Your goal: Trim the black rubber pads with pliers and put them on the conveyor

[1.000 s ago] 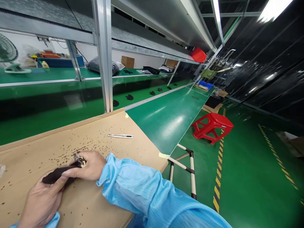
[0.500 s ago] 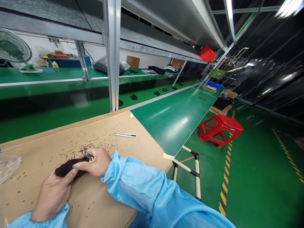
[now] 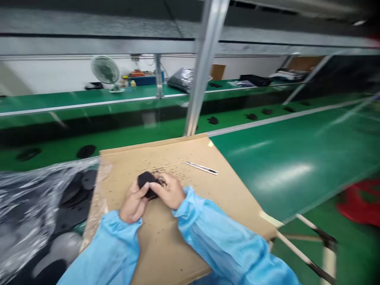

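Note:
My left hand [image 3: 133, 204] is closed round a soft-looking black piece [image 3: 145, 179], thumb on its near side. Against the piece's right edge, my right hand [image 3: 171, 192] pinches, its thumb pressed on the black material. A small shiny metal tool [image 3: 162, 181] shows between the right fingers; its kind is mostly hidden and blurred. Both hands are above a brown cardboard sheet [image 3: 169, 249]. Small dark scraps [image 3: 185, 174] lie scattered on the cardboard around the hands. Beyond my right hand lies a slim utility knife [image 3: 202, 168], apart from it.
Clear plastic [image 3: 32, 202] with several rounded black pieces [image 3: 75, 194] lies left of the cardboard. Behind, black pieces [image 3: 213, 120] rest on a green conveyor surface, near an upright metal post [image 3: 202, 75]. A red stool [image 3: 360, 204] stands on the right.
My view has swung left, so the plastic with black pieces shows and the stool has shifted to the right edge. Both hands keep hold of the black piece, which looks more upright.

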